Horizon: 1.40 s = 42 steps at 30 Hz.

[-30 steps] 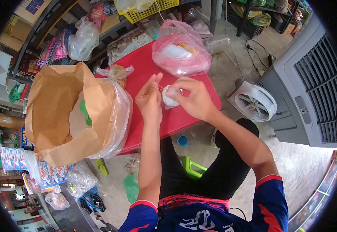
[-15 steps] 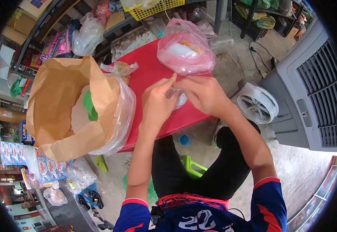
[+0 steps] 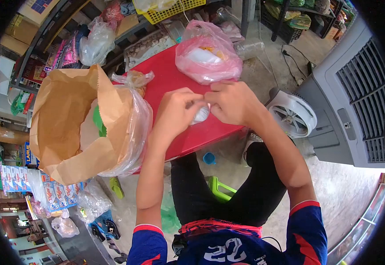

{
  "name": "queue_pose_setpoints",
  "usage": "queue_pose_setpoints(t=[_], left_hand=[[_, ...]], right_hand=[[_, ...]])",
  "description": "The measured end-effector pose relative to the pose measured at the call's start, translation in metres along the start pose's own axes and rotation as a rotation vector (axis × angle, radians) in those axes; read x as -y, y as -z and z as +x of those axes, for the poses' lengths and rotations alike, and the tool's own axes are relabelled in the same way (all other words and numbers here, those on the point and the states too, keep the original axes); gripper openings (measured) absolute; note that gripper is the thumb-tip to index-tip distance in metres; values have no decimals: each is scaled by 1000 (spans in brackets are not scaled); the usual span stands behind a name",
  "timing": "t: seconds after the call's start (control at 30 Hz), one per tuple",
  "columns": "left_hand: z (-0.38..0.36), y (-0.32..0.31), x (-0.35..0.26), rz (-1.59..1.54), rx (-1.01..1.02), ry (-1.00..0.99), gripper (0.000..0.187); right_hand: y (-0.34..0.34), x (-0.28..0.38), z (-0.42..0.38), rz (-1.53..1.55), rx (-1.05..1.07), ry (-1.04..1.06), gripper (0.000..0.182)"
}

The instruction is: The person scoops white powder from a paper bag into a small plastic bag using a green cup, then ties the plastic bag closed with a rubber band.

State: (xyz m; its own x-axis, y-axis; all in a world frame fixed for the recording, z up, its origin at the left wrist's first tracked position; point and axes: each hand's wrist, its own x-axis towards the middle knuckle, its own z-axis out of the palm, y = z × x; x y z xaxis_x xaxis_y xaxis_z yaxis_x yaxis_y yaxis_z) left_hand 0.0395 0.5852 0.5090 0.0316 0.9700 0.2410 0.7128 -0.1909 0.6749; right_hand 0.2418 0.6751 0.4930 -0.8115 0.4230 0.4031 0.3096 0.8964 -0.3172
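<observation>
Sacks of brown paper [image 3: 64, 119] and pink plastic [image 3: 208, 59] flank both hands.

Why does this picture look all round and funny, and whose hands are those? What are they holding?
The camera sits on a person's head and looks down, so you see their own arms and lap. Its lens bends everything into a circle. The left hand and right hand meet over a red table and pinch a small white bag between them. On the table also stand a big brown paper sack wrapped in clear plastic and a pink plastic bag. A grey fan machine stands on the floor beside it.
</observation>
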Motion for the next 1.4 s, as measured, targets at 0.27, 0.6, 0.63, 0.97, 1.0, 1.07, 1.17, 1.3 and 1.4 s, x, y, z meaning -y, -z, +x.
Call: queue_pose_setpoints(t=[0.27, 0.6, 0.63, 0.97, 1.0, 1.07, 1.17, 1.3, 1.4], left_hand=[[-13, -22, 40, -542, -253, 325, 24], [-40, -38, 22, -669, -439, 238, 14], [-42, -37, 19, -670, -449, 227, 14], [-46, -27, 4, -444, -399, 148, 13], [-43, -22, 0, -285, -413, 71, 14], [-38, -8, -5, -140, -373, -16, 18], [-30, 5, -6, -132, -227, -66, 23], [-20, 8, -6, 13, -105, -149, 22], [-11, 8, -8, 120, -50, -200, 21]], right_hand=[[-23, -2, 4, 1087, -123, -29, 16], [-30, 5, 12, 1216, -111, -323, 37], [-33, 8, 11, 1145, -125, -321, 37], [-23, 14, 11, 653, -102, -166, 21], [-22, 14, 10, 645, -90, -139, 18], [-19, 12, 10, 630, -69, -79, 14], [-14, 6, 8, 667, -62, -21, 13], [-10, 0, 4, 724, 16, -52, 14], [-6, -3, 2, 739, 43, -127, 15]])
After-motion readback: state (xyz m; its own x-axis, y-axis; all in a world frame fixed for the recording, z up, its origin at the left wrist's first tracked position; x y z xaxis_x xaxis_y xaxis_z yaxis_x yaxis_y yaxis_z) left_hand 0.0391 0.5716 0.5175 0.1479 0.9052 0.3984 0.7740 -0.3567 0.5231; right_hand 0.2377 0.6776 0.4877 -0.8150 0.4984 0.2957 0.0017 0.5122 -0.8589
